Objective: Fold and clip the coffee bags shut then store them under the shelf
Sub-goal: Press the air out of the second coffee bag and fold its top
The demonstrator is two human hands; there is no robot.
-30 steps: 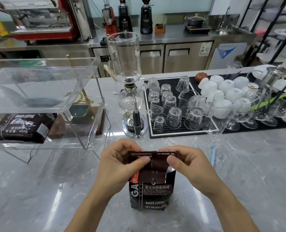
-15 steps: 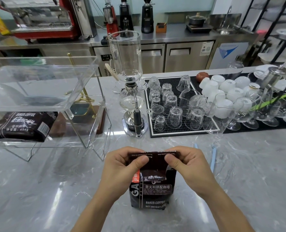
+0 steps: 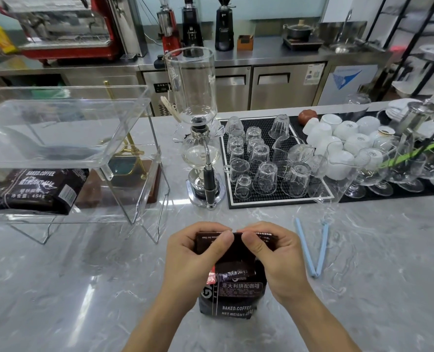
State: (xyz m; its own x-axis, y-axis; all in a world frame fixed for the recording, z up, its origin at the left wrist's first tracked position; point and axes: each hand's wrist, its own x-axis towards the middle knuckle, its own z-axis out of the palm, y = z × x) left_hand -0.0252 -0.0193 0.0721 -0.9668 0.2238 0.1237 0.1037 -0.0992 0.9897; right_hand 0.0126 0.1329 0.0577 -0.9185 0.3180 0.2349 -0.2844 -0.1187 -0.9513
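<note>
A dark brown coffee bag (image 3: 236, 293) stands upright on the grey marble counter near the front edge. My left hand (image 3: 193, 255) and my right hand (image 3: 276, 257) both pinch its folded top, thumbs almost meeting at the middle of the fold. A light blue bag clip (image 3: 312, 247) lies open in a V on the counter just right of my right hand. A second coffee bag (image 3: 35, 190) lies flat under the clear acrylic shelf (image 3: 58, 128) at the left.
A glass siphon coffee maker (image 3: 198, 128) stands behind the bag. A black mat with several upturned glasses (image 3: 266, 163) and white cups (image 3: 343, 138) fills the right rear. A tall stemmed glass (image 3: 337, 174) stands close to the clip.
My thumbs have moved inward along the bag's top until they nearly touch, and the top flap has been pressed further down.
</note>
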